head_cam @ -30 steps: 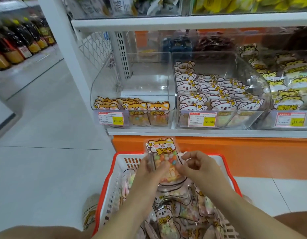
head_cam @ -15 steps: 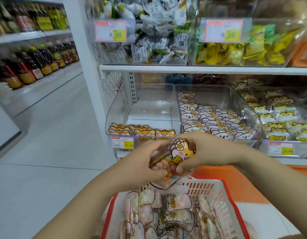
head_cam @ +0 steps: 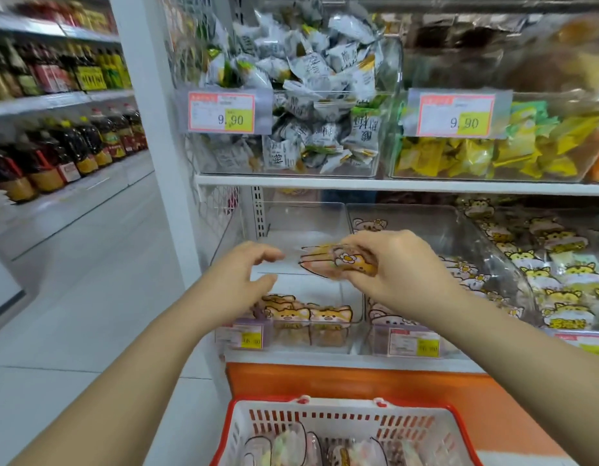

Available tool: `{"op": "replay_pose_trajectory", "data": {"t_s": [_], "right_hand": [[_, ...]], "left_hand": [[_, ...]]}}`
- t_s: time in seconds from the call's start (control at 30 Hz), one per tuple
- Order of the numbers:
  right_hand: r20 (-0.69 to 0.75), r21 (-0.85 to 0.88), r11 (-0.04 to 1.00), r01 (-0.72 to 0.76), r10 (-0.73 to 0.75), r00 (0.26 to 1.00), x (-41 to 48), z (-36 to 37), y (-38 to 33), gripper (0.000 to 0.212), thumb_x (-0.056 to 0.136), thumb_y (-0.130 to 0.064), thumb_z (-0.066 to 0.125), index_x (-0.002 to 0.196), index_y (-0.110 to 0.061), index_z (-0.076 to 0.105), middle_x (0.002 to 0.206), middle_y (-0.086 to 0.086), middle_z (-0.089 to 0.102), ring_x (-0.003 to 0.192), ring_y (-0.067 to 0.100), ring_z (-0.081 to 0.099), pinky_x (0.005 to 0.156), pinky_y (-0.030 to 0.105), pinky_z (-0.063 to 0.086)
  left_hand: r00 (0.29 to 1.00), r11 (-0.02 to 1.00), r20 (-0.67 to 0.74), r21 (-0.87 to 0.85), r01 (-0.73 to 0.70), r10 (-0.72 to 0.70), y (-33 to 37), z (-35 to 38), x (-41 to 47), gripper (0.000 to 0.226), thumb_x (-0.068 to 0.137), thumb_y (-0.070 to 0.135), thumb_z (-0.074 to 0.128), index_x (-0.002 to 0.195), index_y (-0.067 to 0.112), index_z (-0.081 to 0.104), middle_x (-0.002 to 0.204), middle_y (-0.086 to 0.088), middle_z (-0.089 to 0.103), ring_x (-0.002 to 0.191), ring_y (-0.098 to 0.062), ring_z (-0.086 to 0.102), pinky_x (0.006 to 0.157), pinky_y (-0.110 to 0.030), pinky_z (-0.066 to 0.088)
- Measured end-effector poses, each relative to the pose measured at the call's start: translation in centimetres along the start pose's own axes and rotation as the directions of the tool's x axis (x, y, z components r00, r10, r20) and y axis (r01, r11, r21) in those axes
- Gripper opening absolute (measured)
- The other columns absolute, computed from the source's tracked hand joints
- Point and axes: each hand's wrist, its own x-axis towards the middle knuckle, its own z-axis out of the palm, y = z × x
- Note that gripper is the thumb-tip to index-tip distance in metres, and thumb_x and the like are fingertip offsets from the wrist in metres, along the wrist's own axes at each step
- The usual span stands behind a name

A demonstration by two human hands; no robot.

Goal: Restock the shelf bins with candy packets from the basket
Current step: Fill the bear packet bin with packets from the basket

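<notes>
Candy packet held over a clear shelf bin in a shop aisle.
Right hand pinches the packet (cartoon animal with a flower, print blurred) above the bin; left hand hovers just beside it, fingers loose, grasping nothing. Orange cat-face packets line the bin's front, partly hidden by the left wrist. Red-rimmed basket below is cut off. Upper price tags read 9.90; lower tags are too blurred to read.

Basket cut off below; candy packet motion-blurred.
</notes>
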Motion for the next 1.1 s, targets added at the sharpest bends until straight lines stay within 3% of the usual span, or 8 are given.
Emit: {"op": "replay_pose_trajectory", "data": {"t_s": [0.17, 0.3, 0.4, 0.53, 0.63, 0.77, 0.93, 1.1], "right_hand": [[0.185, -0.233, 0.972, 0.042, 0.002, 0.983, 4.4, 3.0, 0.4, 0.019, 0.088, -0.042, 0.061, 0.098, -0.025, 0.059, 0.09, -0.002, 0.065, 0.091, 0.028, 0.064, 0.065, 0.033, 0.048], [0.404, -0.336, 0.938, 0.088, 0.059, 0.913, 6.8, 5.0, 0.8, 0.036, 0.089, -0.059, 0.058, 0.089, -0.023, 0.055, 0.087, 0.003, 0.056, 0.089, 0.031, 0.064, 0.064, 0.032, 0.04], [0.52, -0.372, 0.913, 0.166, 0.057, 0.852, 7.8, 6.1, 0.6, 0.024, 0.087, -0.042, 0.065, 0.088, -0.02, 0.056, 0.082, 0.003, 0.055, 0.082, 0.029, 0.062, 0.062, 0.032, 0.041], [0.624, -0.347, 0.915, 0.207, 0.06, 0.779, 8.4, 7.6, 0.6, 0.017, 0.087, -0.027, 0.066, 0.098, -0.014, 0.064, 0.095, 0.01, 0.063, 0.076, 0.029, 0.055, 0.062, 0.031, 0.038], [0.66, -0.327, 0.918, 0.224, 0.053, 0.749, 8.5, 9.0, 1.3, 0.01, 0.085, -0.021, 0.068, 0.088, -0.013, 0.062, 0.081, 0.007, 0.054, 0.068, 0.027, 0.05, 0.053, 0.026, 0.036], [0.698, -0.302, 0.923, 0.24, 0.043, 0.715, 8.8, 9.8, 2.0, 0.018, 0.08, -0.024, 0.072, 0.091, -0.011, 0.068, 0.073, 0.003, 0.052, 0.067, 0.026, 0.054, 0.047, 0.023, 0.03], [0.745, -0.267, 0.943, 0.196, 0.073, 0.664, 9.2, 10.3, 2.1, 0.03, 0.077, -0.037, 0.08, 0.096, -0.015, 0.071, 0.078, 0.001, 0.059, 0.061, 0.019, 0.05, 0.048, 0.023, 0.033], [0.784, -0.261, 0.949, 0.18, 0.099, 0.613, 9.8, 10.1, 2.5, 0.021, 0.08, -0.021, 0.077, 0.1, -0.016, 0.075, 0.091, 0.005, 0.072, 0.076, 0.026, 0.065, 0.062, 0.029, 0.05]], "left_hand": [[0.99, 0.962, 0.138, 0.264, -0.076, 0.04, -0.5, 1.7, 2.9, 0.018, 0.097, 0.033, 0.063, 0.112, 0.038, 0.071, 0.125, 0.014, 0.063, 0.118, -0.011, 0.058, 0.103, -0.033, 0.043], [0.972, 0.895, 0.22, 0.412, -0.17, 0.083, 0.4, 2.9, 4.5, 0.023, 0.098, 0.04, 0.058, 0.116, 0.039, 0.071, 0.125, 0.013, 0.062, 0.113, -0.015, 0.058, 0.096, -0.033, 0.044], [0.961, 0.879, 0.27, 0.44, -0.186, 0.068, 0.8, 3.8, 5.3, 0.023, 0.096, 0.041, 0.058, 0.113, 0.037, 0.072, 0.116, 0.006, 0.066, 0.104, -0.022, 0.061, 0.084, -0.034, 0.049], [0.957, 0.796, 0.29, 0.574, -0.194, 0.024, 1.4, 4.7, 5.7, 0.026, 0.095, 0.042, 0.055, 0.114, 0.031, 0.07, 0.107, -0.001, 0.066, 0.097, -0.028, 0.063, 0.07, -0.032, 0.041], [0.956, 0.755, 0.294, 0.628, -0.188, -0.007, 2.2, 5.0, 5.6, 0.026, 0.097, 0.042, 0.054, 0.113, 0.029, 0.07, 0.104, -0.001, 0.066, 0.095, -0.027, 0.063, 0.066, -0.029, 0.032], [0.941, 0.739, 0.335, 0.646, -0.189, -0.051, 2.8, 5.3, 6.1, 0.021, 0.095, 0.036, 0.059, 0.11, 0.029, 0.071, 0.085, 0.002, 0.053, 0.084, -0.025, 0.058, 0.057, -0.028, 0.028], [0.916, 0.737, 0.394, 0.641, -0.214, -0.077, 2.8, 5.9, 6.9, 0.022, 0.093, 0.02, 0.062, 0.11, 0.027, 0.073, 0.073, 0.005, 0.037, 0.074, -0.021, 0.049, 0.063, -0.029, 0.036], [0.922, 0.866, 0.38, 0.483, -0.133, -0.07, 1.9, 6.0, 7.2, 0.023, 0.099, 0.021, 0.057, 0.114, 0.033, 0.071, 0.088, 0.005, 0.056, 0.086, -0.021, 0.061, 0.072, -0.03, 0.049]]}}
